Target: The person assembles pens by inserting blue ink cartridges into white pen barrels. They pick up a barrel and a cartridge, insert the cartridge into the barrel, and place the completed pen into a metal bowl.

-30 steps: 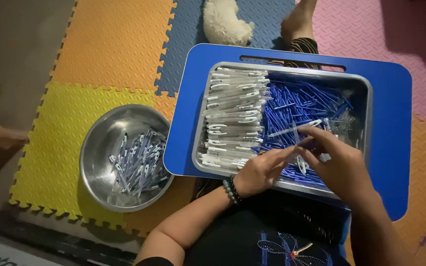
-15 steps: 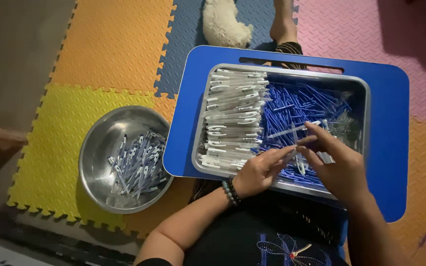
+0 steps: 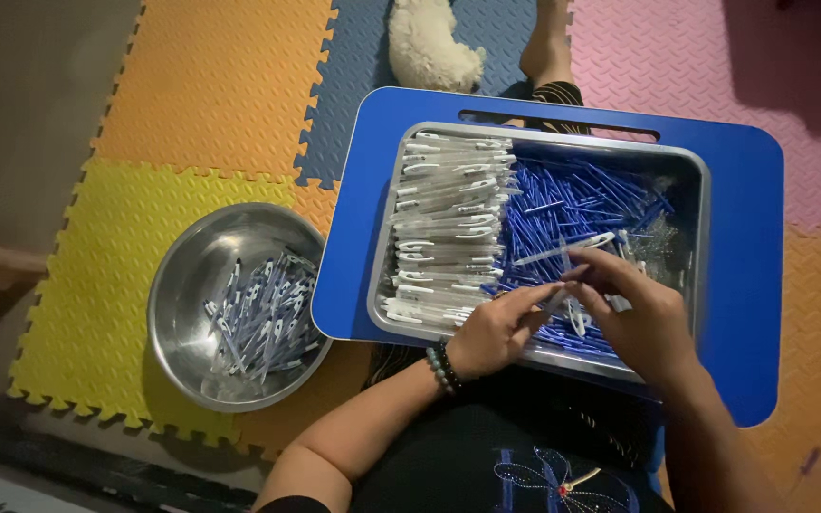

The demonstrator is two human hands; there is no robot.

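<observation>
My left hand (image 3: 494,331) and my right hand (image 3: 635,312) meet over the near edge of a metal tray (image 3: 696,190) and pinch a small white pen part (image 3: 563,296) between their fingertips. A beaded bracelet is on my left wrist. The tray rests on a blue lap table (image 3: 762,275). White pen barrels (image 3: 448,218) are stacked in its left half. Loose blue refills (image 3: 572,204) fill its right half. One white pen (image 3: 564,249) lies across the blue pile just beyond my right fingers.
A round metal bowl (image 3: 182,285) with several assembled pens (image 3: 263,318) sits on the foam mat to the left of the table. A white plush toy (image 3: 429,47) lies beyond the table. Coloured puzzle mats (image 3: 211,95) cover the floor.
Both hands stay at the tray's near edge. My fingers have shifted slightly around the small white part; nothing else has moved.
</observation>
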